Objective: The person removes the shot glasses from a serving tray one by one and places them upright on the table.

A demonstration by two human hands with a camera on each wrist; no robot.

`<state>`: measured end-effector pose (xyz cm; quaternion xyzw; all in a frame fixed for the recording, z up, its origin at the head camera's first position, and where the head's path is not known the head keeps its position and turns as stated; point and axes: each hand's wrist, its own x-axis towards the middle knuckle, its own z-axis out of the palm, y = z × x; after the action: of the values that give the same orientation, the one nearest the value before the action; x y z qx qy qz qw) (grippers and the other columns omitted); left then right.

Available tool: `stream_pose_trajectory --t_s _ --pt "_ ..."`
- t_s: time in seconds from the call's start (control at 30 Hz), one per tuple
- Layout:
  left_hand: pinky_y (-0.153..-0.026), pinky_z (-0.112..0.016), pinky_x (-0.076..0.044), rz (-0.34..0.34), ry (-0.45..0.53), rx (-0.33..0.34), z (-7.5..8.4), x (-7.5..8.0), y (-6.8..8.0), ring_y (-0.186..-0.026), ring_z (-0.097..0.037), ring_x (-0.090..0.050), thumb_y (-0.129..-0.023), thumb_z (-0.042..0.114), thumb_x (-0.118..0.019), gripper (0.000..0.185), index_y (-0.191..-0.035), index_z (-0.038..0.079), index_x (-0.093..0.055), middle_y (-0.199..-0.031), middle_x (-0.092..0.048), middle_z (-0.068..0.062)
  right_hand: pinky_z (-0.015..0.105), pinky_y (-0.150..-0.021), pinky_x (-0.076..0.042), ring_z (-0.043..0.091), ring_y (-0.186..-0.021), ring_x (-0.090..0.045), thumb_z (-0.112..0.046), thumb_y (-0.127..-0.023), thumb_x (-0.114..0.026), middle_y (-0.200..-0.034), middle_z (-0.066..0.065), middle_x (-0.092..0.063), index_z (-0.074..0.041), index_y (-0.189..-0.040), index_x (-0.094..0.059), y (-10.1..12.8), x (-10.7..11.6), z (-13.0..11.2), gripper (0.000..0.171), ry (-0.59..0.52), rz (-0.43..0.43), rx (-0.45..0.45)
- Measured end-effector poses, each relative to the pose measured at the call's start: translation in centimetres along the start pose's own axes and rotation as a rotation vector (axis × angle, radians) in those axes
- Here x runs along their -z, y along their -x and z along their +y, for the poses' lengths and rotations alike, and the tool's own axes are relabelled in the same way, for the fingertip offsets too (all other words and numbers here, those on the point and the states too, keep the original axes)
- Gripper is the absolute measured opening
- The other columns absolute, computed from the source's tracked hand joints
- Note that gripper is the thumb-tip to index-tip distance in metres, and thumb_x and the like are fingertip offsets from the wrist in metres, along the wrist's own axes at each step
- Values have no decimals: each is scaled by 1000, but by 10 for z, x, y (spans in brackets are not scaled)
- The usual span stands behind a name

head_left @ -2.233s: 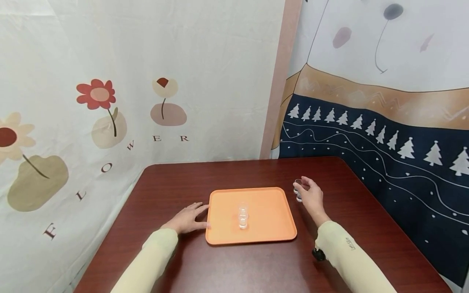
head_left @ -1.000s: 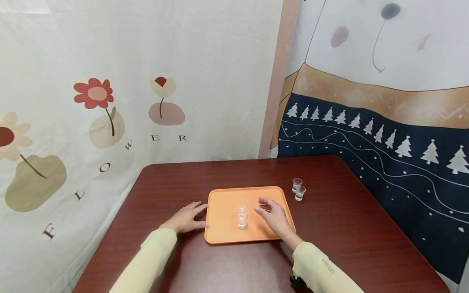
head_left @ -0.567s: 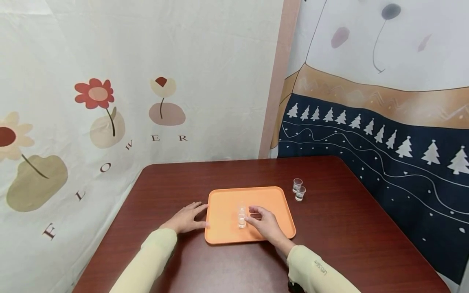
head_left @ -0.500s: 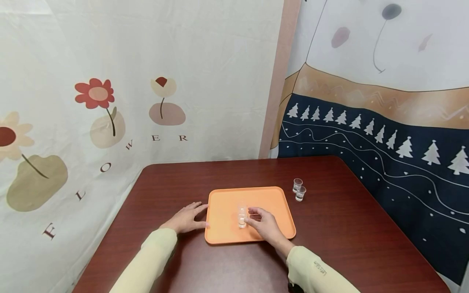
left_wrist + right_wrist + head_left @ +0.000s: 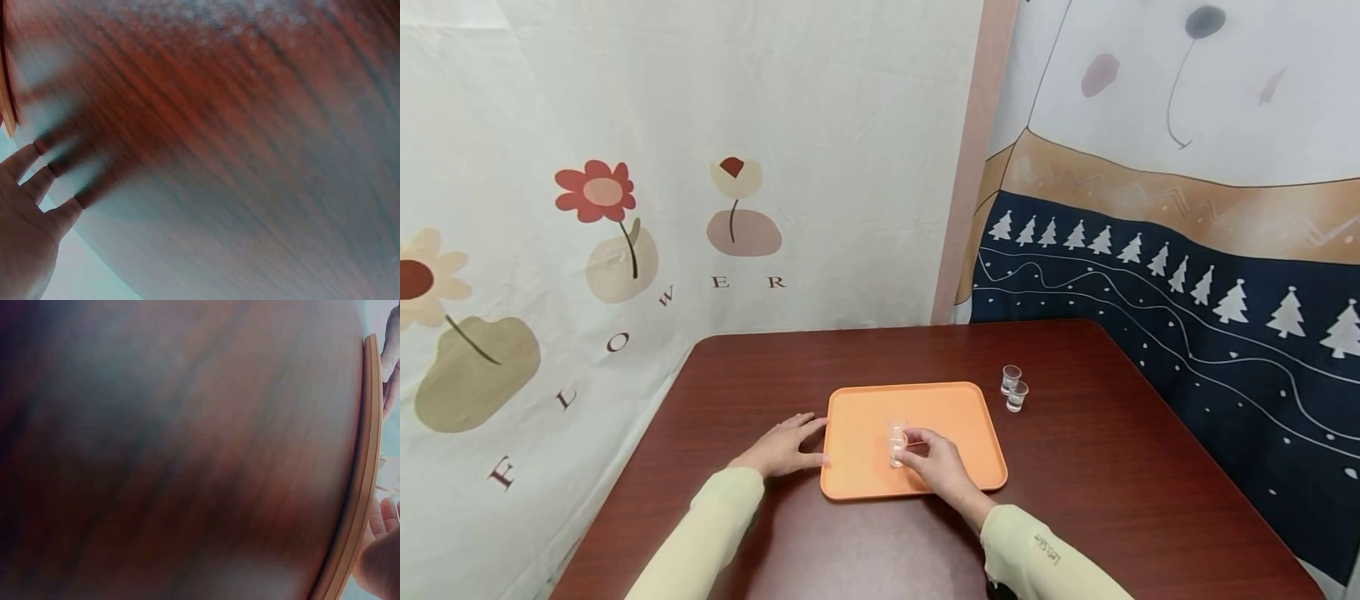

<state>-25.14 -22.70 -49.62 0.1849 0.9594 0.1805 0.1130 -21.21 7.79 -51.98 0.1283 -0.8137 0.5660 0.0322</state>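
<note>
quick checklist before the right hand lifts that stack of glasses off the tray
1. Right hand on the stacked shot glasses: ok, fingertips meet the stack; how firm the pinch is, cannot tell.
2. Stack upright on the orange tray: ok.
3. Left hand steadying the tray: ok, flat on the table against the tray's left edge.
4. Two shot glasses right of the tray, apart from it: ok.
5. Glasses empty: cannot tell.
</note>
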Motion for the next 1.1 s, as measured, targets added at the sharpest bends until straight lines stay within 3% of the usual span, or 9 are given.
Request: stream_pose_trajectory --t_s 0.73,0.9,1.1 --pt "-112 -60 -25 4 -5 0 1 1 -1 -142 -44 -29 -83 61 -71 86 -151 17 -44 -153 -36 -23 22 -66 -51 16 -84 -67 -15 -86 -78 -98 6 -70 -2 -110 -70 0 4 -2 28 18 -15 -3" --pt "-112 -60 -25 1 -3 -1 1 1 -1 -142 -45 -29 -83 62 -71 87 -152 17 -43 -154 -36 -23 23 -69 -52 15 -83 -68 -15 -86 -78 -98 6 -70 -3 -108 -70 0 12 -3 26 32 31 10" --pt "-113 -60 -24 -7 -5 11 1 1 -2 -143 -43 -27 -82 64 -69 88 -152 19 -43 -155 -35 -21 25 -70 -55 18 -86 -70 -13 -85 -79 -96 7 -70 1 -106 -69 -7 29 -7 27 -28 129 -9"
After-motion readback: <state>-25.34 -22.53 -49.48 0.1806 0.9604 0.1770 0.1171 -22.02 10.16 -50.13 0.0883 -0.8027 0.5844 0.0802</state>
